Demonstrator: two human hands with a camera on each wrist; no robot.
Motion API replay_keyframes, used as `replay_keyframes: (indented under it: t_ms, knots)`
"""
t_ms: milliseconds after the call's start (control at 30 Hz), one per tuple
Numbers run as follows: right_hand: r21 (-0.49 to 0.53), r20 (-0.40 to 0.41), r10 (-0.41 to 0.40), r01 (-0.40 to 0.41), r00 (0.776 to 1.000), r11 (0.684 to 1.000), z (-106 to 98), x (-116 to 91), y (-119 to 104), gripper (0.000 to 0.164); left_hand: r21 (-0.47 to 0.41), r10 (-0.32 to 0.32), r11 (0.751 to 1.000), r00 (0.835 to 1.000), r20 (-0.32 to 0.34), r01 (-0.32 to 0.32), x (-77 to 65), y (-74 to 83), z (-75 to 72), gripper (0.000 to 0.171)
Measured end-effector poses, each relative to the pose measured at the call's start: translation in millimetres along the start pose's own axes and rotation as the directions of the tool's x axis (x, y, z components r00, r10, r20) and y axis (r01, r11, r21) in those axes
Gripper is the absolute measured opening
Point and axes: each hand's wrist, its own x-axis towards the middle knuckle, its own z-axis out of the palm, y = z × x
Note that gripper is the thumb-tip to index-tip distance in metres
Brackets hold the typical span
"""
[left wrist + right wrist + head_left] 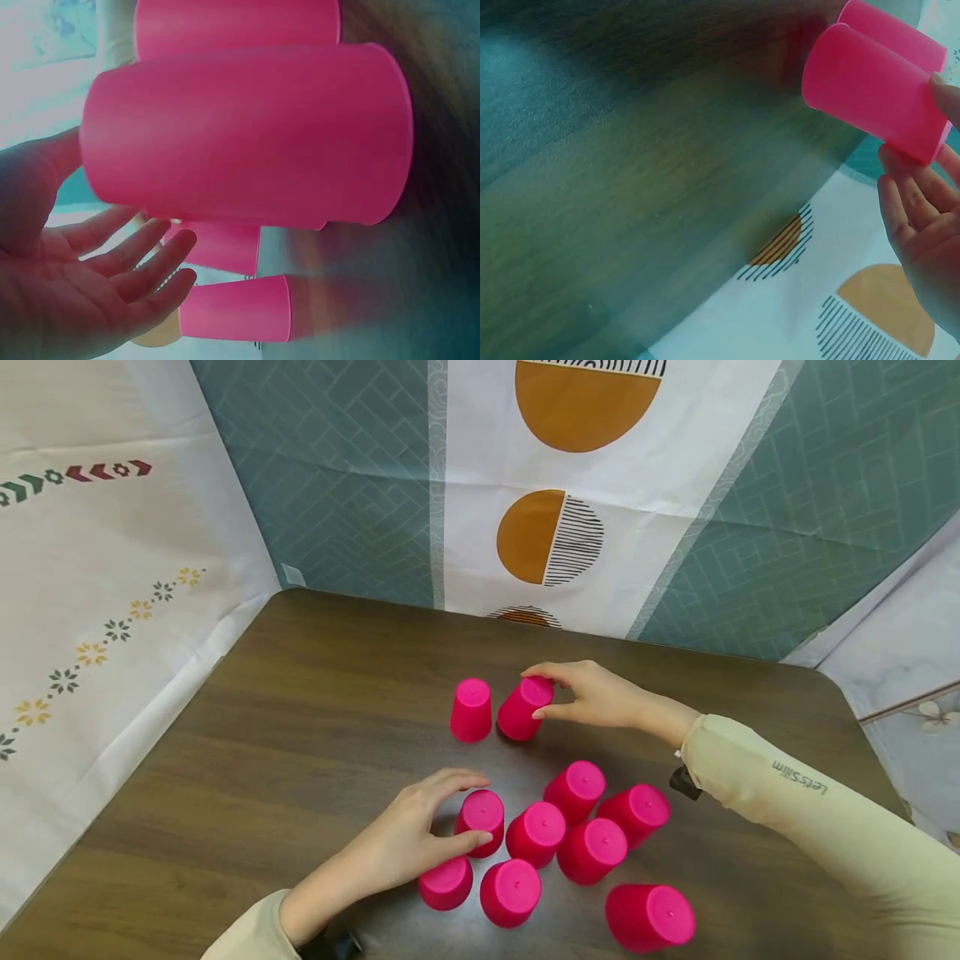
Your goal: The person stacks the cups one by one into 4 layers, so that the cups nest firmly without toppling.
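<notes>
My right hand (600, 693) pinches a pink cup (522, 714) near its closed top, thumb on the near side and fingers on the far side. That cup is upside down, slightly tilted, close beside another upside-down pink cup (471, 714). In the right wrist view, the held cup (874, 94) overlaps the other one. My left hand (408, 831) is spread around a third pink cup (481, 814), thumb in front and fingers behind. In the left wrist view, the fingers of the left hand (112, 277) are loosely extended by the cup (247, 135); contact is unclear.
Several more upside-down pink cups (592, 852) cluster near the front of the brown wooden table (300, 718). One cup (649, 918) stands apart at the near right. Patterned cloth (352, 485) hangs behind the table's far edge, with white cloth (97, 610) at the left.
</notes>
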Motion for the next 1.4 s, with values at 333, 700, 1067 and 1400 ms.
replay_keyframes:
  t_ms: [333,700,1067,1400]
  knots:
    - [-0.017,0.048,-0.001,0.002,0.999,1.000,10,8,1,0.054,0.115,-0.072,0.991,0.997,0.032,0.068,1.4,10.3,8.2,0.059]
    - [0.002,0.066,0.003,-0.003,0.998,1.000,13,11,1,0.055,0.137,-0.012,0.991,1.000,0.009,0.010,3.3,6.4,13.4,0.048]
    - [0.083,0.050,0.030,-0.034,0.998,0.996,12,-2,4,0.070,0.020,-0.100,0.995,0.991,0.084,0.099,11.5,4.4,8.5,0.062]
    - [0.130,-0.019,0.101,-0.098,0.995,0.987,3,-53,5,0.062,0.046,-0.089,0.995,0.995,0.034,0.087,19.3,12.3,-1.4,0.053]
